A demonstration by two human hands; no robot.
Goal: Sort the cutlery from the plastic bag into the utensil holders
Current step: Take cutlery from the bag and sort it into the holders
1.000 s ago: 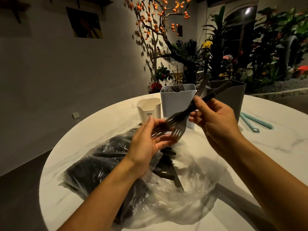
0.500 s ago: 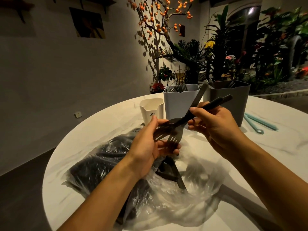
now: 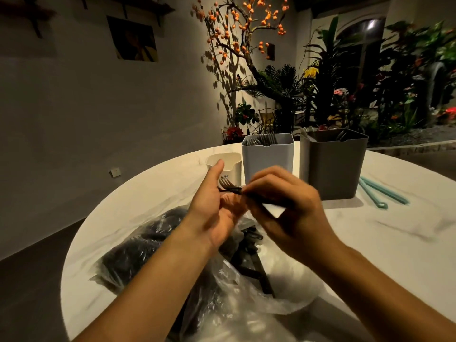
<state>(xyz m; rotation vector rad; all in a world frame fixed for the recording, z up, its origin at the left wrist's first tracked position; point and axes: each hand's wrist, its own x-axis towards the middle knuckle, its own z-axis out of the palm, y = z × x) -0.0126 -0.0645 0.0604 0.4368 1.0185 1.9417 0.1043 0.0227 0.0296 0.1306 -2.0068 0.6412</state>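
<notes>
Head view: at centre, the right hand (image 3: 283, 206), blurred, pinches dark forks (image 3: 228, 186) whose tines point toward nine o'clock across the open, straight-fingered left hand (image 3: 217, 206). At six o'clock the plastic bag (image 3: 222, 287) lies on the table (image 3: 382, 243); at twelve o'clock stand cream (image 3: 230, 164), pale blue (image 3: 267, 156) and grey holders (image 3: 333, 164).

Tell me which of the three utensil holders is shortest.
The small cream round plastic holder at the left end of the row; the light blue-grey square holder and the dark grey square holder beside it both stand much taller.
</notes>
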